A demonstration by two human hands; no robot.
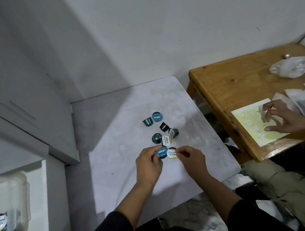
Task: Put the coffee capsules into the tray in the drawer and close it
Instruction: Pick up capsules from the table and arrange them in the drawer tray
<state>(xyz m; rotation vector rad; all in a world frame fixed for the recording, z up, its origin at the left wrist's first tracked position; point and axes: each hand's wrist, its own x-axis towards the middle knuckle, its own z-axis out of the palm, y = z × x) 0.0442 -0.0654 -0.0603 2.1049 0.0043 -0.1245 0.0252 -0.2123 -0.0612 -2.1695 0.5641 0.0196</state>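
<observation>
Where the frame meets its lower left edge, the open drawer shows a clear plastic tray with a few capsules already inside at the bottom left corner. Right of the drawer lies a bare strip of grey floor, then the white counter, whose left and near portions carry nothing. At frame centre, the left hand pinches a blue-lidded capsule with curled fingers. Touching it on the right, a yellow-and-white-lidded capsule is pinched by the right hand. Above both hands, loose capsules lie clustered on the counter, well inside its edges, some on their sides. The counter's right edge stands just beside a wooden table at the right of the frame, where another person's hand rests spread on a pale yellow sheet.
</observation>
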